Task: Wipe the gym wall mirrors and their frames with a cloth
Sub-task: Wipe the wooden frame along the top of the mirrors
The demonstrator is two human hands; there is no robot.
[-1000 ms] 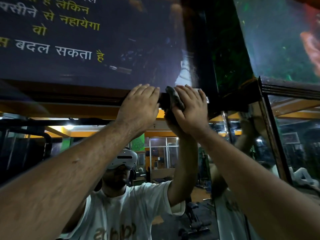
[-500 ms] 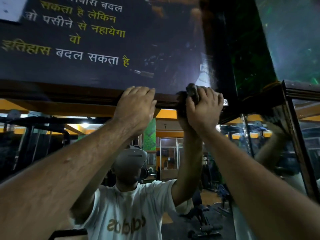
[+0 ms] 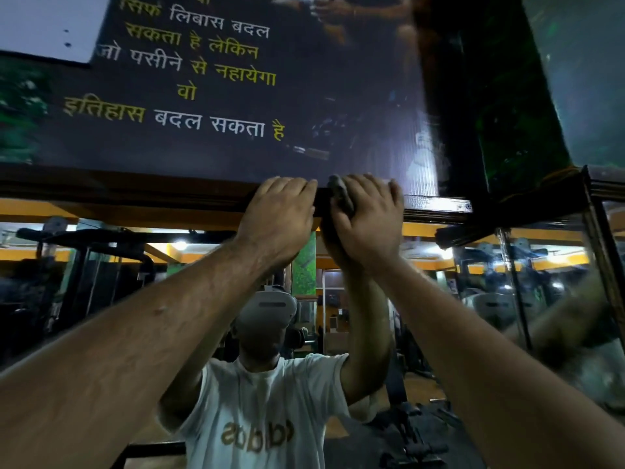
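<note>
Both arms reach overhead to the dark wooden top frame (image 3: 169, 201) of a gym wall mirror (image 3: 142, 299). The right hand (image 3: 367, 218) presses a dark grey cloth (image 3: 340, 196) against the frame's front edge, fingers curled over the top of the rail with the cloth bunched beneath the palm and showing at the thumb side. The left hand (image 3: 280, 214) sits just beside it, nearly touching, its fingers hooked over the same rail and holding nothing else. Directly above the frame hangs a dark banner (image 3: 209, 106) printed with yellow and white Hindi lettering; a white panel (image 3: 44, 25) shows at the upper left corner. To the right, a second mirror (image 3: 554, 299) meets the first at an angle, its own dark frame (image 3: 602, 231) running down the right edge beneath a green-tinted wall panel (image 3: 514, 113). In the glass, the person's reflection appears in a white T-shirt (image 3: 267, 418) with gold lettering and a white head-mounted device (image 3: 267, 309), arms raised to the rail. Behind the reflection are black weight machines (image 3: 101, 275), orange ceiling beams (image 3: 40, 211) with lit lamps, and a green pillar (image 3: 304, 275).
</note>
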